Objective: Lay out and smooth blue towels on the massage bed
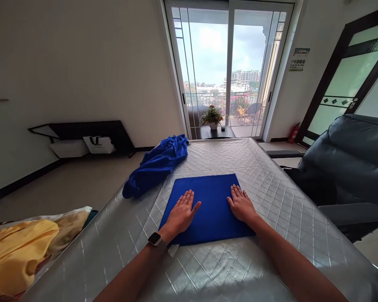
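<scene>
Nearest, a silvery quilted cover (214, 268) is filling the bottom of the frame and spreading back to the center. Two bare forearms are reaching in from the lower edge. In the lower left, a yellow cloth (22, 247) is lying rumpled against a tan cloth (71, 228).

A square-faced smartwatch (155, 239) is sitting on the left wrist. Just beside it, a small pale label (173, 250) is poking out from under the near edge of a flat blue cloth (208, 205). This cloth is lying as a neat, smooth four-sided shape on the cover, just below and right of frame center.

Left hand (182, 213) is resting palm down on the cloth's left part, fingers stretched and lying close together, thumb angling out. Right hand (242, 204) is resting palm down at the cloth's right edge, fingers likewise straight and nearly together, thumb standing apart.

Beyond, left of center, a bunched blue cloth (159, 165) is lying along the cover's edge, apart from the flat one. A black armchair (361, 155) is occupying the right side.

Farther back, a white bag (99, 144) is standing at middle left. A potted plant (212, 116) is sitting before a sliding glass door (207, 54) at upper center; a red fire extinguisher (293, 133) is standing right of it.
</scene>
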Demonstrator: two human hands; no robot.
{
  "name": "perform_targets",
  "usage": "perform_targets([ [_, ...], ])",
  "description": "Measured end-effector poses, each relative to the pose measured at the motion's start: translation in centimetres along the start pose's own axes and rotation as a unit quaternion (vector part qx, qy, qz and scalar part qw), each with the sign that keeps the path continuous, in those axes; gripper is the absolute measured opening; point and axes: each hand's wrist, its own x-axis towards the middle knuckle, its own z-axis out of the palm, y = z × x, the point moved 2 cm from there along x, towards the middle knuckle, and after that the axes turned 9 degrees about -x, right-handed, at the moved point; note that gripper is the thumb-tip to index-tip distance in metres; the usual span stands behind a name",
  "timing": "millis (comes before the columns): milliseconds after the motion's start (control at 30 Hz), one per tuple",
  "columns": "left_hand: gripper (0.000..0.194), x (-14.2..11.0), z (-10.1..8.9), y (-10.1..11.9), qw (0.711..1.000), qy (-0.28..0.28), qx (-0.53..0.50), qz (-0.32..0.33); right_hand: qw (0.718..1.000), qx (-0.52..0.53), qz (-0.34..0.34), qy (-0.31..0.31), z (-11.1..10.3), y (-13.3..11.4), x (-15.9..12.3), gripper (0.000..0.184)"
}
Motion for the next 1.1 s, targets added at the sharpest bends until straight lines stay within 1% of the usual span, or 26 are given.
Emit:
perform_targets([
  [167, 0.078, -1.9, -0.4, -4.1, 0.999, 0.046, -0.002, -0.01, 1.0, -0.011, 0.0, 0.003, 0.3, 0.1, 0.0, 0.07],
  [233, 0.078, -2.4, -0.6, -5.1, 0.998, 0.059, -0.006, -0.013, 1.0, -0.014, -0.001, 0.005, 0.4, 0.2, 0.0, 0.071],
  [333, 0.08, -2.7, -0.7, -5.9, 0.998, 0.065, -0.015, -0.022, 1.0, -0.024, 0.001, 0.008, 0.6, 0.2, 0.1, 0.071],
  [467, 0.087, -2.6, -0.4, -6.0, 0.997, 0.061, -0.02, -0.04, 0.999, -0.034, 0.004, 0.004, 0.6, 0.1, 0.2, 0.071],
  [633, 0.086, -2.6, -0.2, -5.8, 0.997, 0.074, -0.021, -0.027, 0.999, -0.043, 0.012, 0.0, 0.4, 0.0, 0.0, 0.071],
  [800, 0.089, -2.6, -0.4, -5.5, 0.997, 0.069, -0.023, -0.039, 0.999, -0.048, 0.013, -0.002, 0.1, -0.3, -0.1, 0.071],
  [900, 0.088, -2.6, -0.5, -5.3, 0.996, 0.075, -0.025, -0.033, 0.998, -0.058, 0.021, -0.004, -0.2, -0.5, -0.3, 0.07],
  [1000, 0.088, -2.6, -0.5, -5.2, 0.996, 0.079, -0.022, -0.028, 0.997, -0.07, 0.016, -0.004, -0.6, -0.6, -1.3, 0.069],
  [1100, 0.087, -2.6, -0.6, -5.3, 0.996, 0.077, -0.023, -0.026, 0.998, -0.063, 0.012, -0.015, -0.5, -0.7, -3.2, 0.07],
])
